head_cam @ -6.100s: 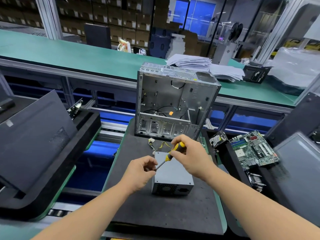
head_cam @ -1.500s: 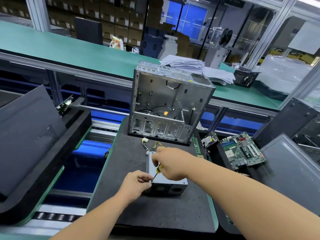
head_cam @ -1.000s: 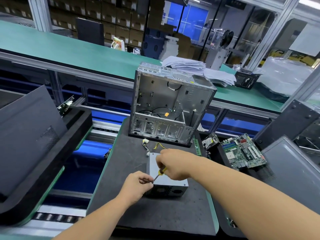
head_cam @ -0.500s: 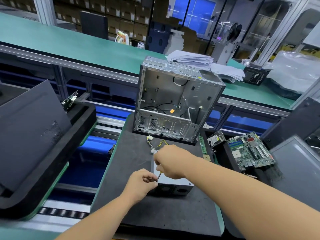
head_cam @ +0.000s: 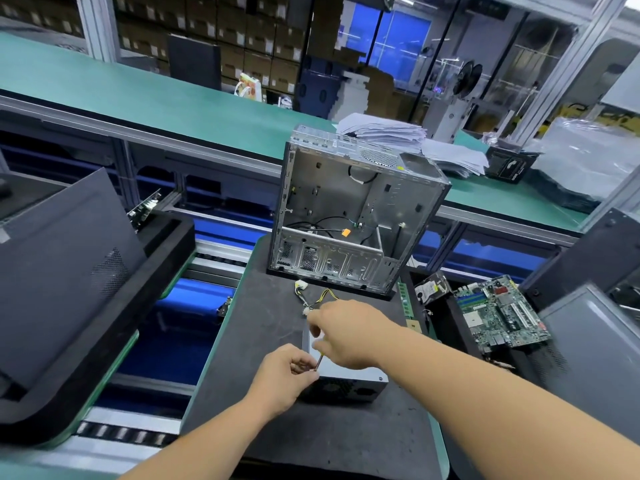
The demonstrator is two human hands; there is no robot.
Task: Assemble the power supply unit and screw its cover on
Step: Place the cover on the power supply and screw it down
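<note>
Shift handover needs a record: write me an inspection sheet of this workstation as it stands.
Surface: dark grey foam mat on a green-edged pallet, scuffed.
Job's things: grey metal power supply box lying flat on the mat; thin metal screwdriver shaft angled down at its near left top edge.
Clutter: open silver computer case standing behind the box; green motherboard on the right; black side panel leaning on the left.
Grippers: left hand pinches near the shaft tip; right hand is closed over the handle.
Cables: yellow-and-black wire bundle with white connectors lying loose on the mat.
Surroundings: green bench with stacked white papers; cardboard boxes behind.
</note>
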